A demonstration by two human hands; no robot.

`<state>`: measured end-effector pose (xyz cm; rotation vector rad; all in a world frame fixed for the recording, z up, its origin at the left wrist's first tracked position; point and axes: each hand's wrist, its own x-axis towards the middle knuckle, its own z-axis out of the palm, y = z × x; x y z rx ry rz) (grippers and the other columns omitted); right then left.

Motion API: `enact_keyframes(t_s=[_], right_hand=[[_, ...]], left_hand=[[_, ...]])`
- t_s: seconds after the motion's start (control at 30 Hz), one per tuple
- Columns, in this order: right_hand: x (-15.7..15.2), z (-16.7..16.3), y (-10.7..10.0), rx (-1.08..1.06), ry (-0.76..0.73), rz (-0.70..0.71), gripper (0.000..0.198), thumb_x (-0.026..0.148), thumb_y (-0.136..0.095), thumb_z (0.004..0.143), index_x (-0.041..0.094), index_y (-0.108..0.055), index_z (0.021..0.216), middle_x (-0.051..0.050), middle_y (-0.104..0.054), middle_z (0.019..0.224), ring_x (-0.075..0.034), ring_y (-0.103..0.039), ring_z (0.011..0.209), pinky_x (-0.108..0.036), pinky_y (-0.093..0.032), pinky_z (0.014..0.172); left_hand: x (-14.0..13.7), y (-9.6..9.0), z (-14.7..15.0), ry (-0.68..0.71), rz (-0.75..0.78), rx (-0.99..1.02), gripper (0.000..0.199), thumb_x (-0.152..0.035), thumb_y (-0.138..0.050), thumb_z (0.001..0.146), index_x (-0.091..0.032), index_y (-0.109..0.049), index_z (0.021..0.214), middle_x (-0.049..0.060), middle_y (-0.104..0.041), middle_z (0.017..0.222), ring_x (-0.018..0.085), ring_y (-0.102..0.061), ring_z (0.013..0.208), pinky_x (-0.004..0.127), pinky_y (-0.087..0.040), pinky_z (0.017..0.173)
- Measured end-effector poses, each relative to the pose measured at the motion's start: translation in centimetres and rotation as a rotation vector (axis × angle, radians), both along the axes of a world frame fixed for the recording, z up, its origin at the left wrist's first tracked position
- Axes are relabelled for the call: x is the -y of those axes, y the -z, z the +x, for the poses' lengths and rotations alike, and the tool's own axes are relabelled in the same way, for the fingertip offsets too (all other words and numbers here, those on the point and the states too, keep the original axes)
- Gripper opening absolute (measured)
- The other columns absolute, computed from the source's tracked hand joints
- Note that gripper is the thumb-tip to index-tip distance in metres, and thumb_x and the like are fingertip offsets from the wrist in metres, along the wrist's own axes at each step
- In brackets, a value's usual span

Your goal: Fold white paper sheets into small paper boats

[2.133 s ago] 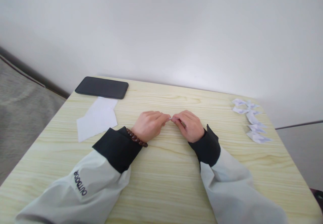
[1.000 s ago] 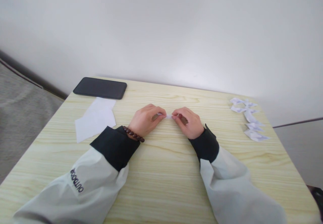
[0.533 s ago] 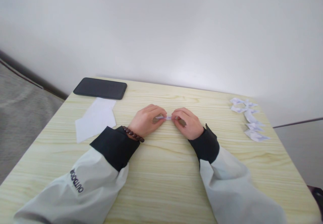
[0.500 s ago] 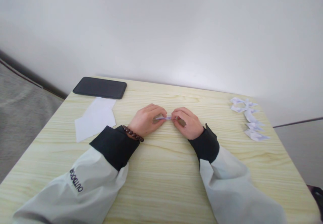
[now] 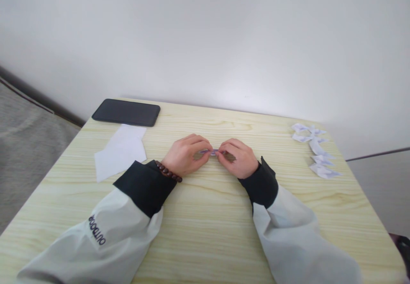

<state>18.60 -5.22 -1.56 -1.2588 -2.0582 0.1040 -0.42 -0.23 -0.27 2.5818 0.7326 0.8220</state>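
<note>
Between my two hands, above the middle of the table, is a small folded paper [image 5: 214,152], seen nearly edge-on. My left hand [image 5: 188,152] pinches its left end between thumb and fingers. The right end is pinched in the fingers of my right hand [image 5: 237,156]. Fingertips hide much of the paper, so its exact shape is unclear. Several folded white paper figures [image 5: 317,147] with pointed tips stand in a column at the right of the table. To the left lie flat white paper sheets [image 5: 120,153], partly overlapping.
A black phone [image 5: 126,112] lies at the table's back left corner, touching or very near the paper sheets. The light wooden table [image 5: 205,232] meets a white wall [image 5: 205,40] at its back. Grey fabric [image 5: 28,147] shows beyond the left edge.
My fingertips have shifted slightly on the folded paper, and the gap between my hands has narrowed a little. Both hands keep their pinch.
</note>
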Motion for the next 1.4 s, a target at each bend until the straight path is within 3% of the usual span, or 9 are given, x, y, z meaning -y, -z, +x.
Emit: enact_keyframes(t_s=[0.3,0.53,0.73,1.0,1.4], right_hand=[[0.1,-0.3,0.0,0.006,0.016,0.027,0.015,0.013,-0.054,0.075,0.018,-0.065,0.084,-0.006,-0.065,0.080,-0.018,-0.059,0.077,-0.030,-0.050,0.072],[0.3,-0.5,0.0,0.021,0.061,0.048,0.009,0.020,-0.055,0.080,0.019,-0.064,0.078,-0.005,-0.064,0.075,-0.018,-0.057,0.073,-0.031,-0.048,0.070],[0.2,-0.8,0.1,0.021,0.079,0.008,0.008,0.017,-0.057,0.078,0.020,-0.063,0.079,-0.005,-0.063,0.076,-0.018,-0.055,0.075,-0.032,-0.047,0.072],[0.3,-1.0,0.0,0.043,0.071,-0.041,0.010,0.013,-0.057,0.073,0.020,-0.064,0.076,-0.004,-0.062,0.075,-0.018,-0.054,0.074,-0.033,-0.044,0.072],[0.4,-1.2,0.0,0.030,0.072,-0.055,0.006,0.020,-0.057,0.077,0.020,-0.062,0.076,-0.004,-0.061,0.076,-0.018,-0.055,0.075,-0.032,-0.043,0.071]], left_hand=[[0.1,0.0,0.3,-0.048,0.036,-0.074,0.016,-0.021,-0.051,0.082,-0.019,-0.064,0.091,0.004,-0.066,0.089,0.017,-0.058,0.085,0.028,-0.047,0.077],[0.2,0.0,0.3,-0.035,0.051,-0.105,0.017,-0.022,-0.049,0.084,-0.020,-0.065,0.090,0.004,-0.066,0.090,0.016,-0.057,0.085,0.028,-0.046,0.078],[0.4,0.0,0.4,-0.120,0.061,-0.143,0.019,-0.027,-0.051,0.083,-0.021,-0.065,0.093,0.005,-0.064,0.089,0.017,-0.056,0.085,0.029,-0.045,0.076],[0.7,-0.3,0.7,-0.127,0.082,-0.213,0.015,-0.025,-0.048,0.081,-0.019,-0.061,0.080,0.004,-0.060,0.079,0.017,-0.053,0.077,0.030,-0.042,0.072],[1.3,-0.2,1.3,-0.204,-0.029,-0.199,0.009,-0.025,-0.053,0.077,-0.020,-0.059,0.082,0.005,-0.058,0.084,0.021,-0.049,0.085,0.035,-0.040,0.076]])
